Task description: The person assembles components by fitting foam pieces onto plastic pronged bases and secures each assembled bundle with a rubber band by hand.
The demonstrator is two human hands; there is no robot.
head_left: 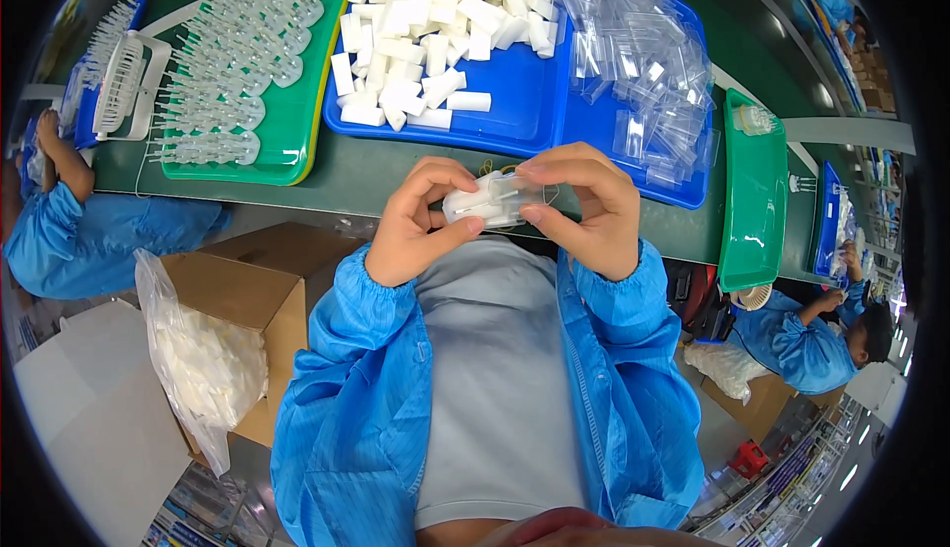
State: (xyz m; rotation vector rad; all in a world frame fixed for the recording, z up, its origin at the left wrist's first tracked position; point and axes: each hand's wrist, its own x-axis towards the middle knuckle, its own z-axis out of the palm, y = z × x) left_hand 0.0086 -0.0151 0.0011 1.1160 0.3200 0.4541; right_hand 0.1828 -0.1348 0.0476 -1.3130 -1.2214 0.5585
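Observation:
In front of my chest, both hands hold a small assembly between thumbs and fingertips. My left hand (416, 218) is closed on its white rounded end piece (461, 204). At the other end my right hand (591, 208) pinches a clear plastic sleeve (536, 195), which lies around or against the white prongs; fingers hide part of it. Just beyond my hands, a blue tray (495, 131) bears a heap of white foam-like blocks (416, 37). The blue tray to its right (683, 191) carries many clear plastic sleeves (643, 72).
A green tray (282, 166) at the left holds rows of white pronged parts (233, 52). Another green tray (752, 191) stands at the right. Beside me on the left is a cardboard box (282, 319) with bagged white pieces (213, 359). People in blue sleeves work on both sides.

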